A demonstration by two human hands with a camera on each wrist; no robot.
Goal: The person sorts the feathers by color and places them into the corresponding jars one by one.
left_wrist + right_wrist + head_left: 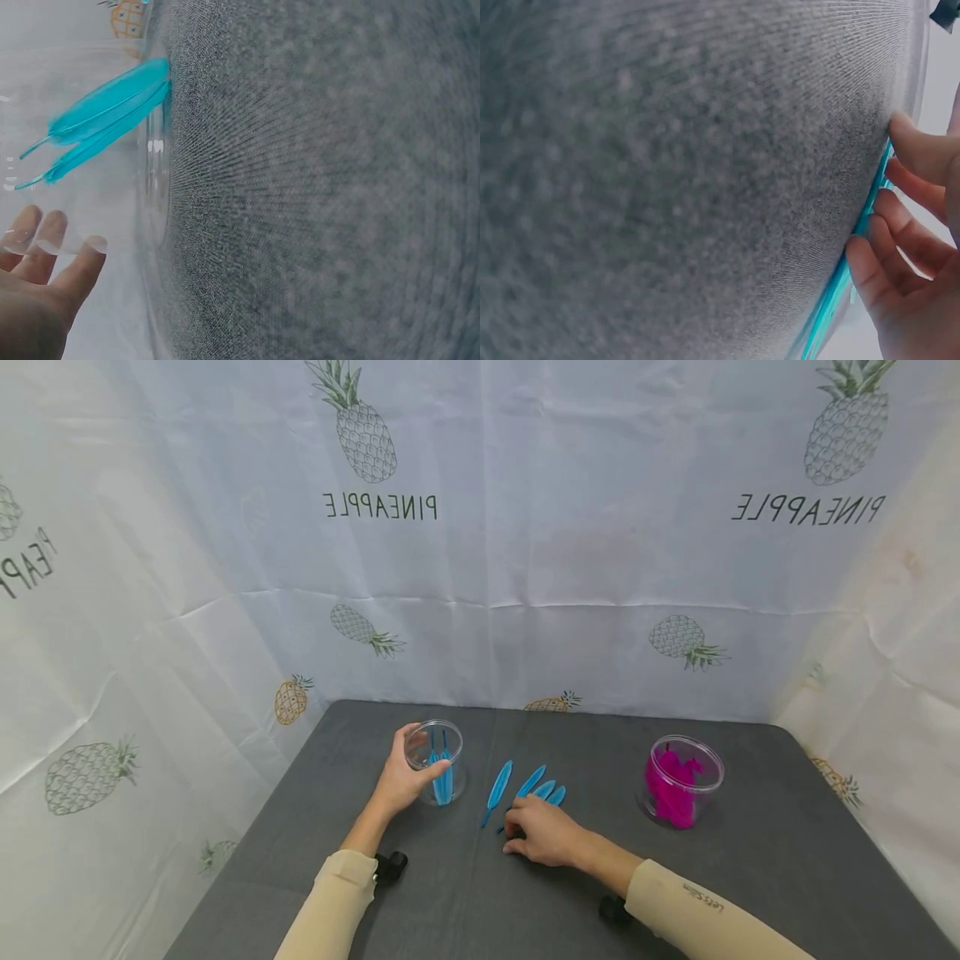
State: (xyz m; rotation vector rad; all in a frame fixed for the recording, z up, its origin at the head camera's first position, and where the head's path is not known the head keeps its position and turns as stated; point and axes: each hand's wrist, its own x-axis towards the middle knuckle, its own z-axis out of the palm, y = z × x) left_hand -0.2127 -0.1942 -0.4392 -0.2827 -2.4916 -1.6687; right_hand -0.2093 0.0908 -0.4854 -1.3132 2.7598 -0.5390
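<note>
My left hand (401, 777) holds a clear plastic jar (452, 787), thumb on the near side and fingers round the far left. Two blue feathers (112, 112) stand inside it, quills up; they lean in the left wrist view. My right hand (546, 832) is low over several blue feathers (531, 781) on the table, its bent fingertips touching them. A gap shows between thumb and index finger, and the palm hides some of the quills. One more blue feather (498, 789) lies just left of these, apart from the hand.
At the right stands a second clear jar (701, 789) with magenta feathers (673, 785) in it. Grey cloth covers the table (600, 760). A white curtain (525, 560) with pineapple prints hangs along the back and both sides.
</note>
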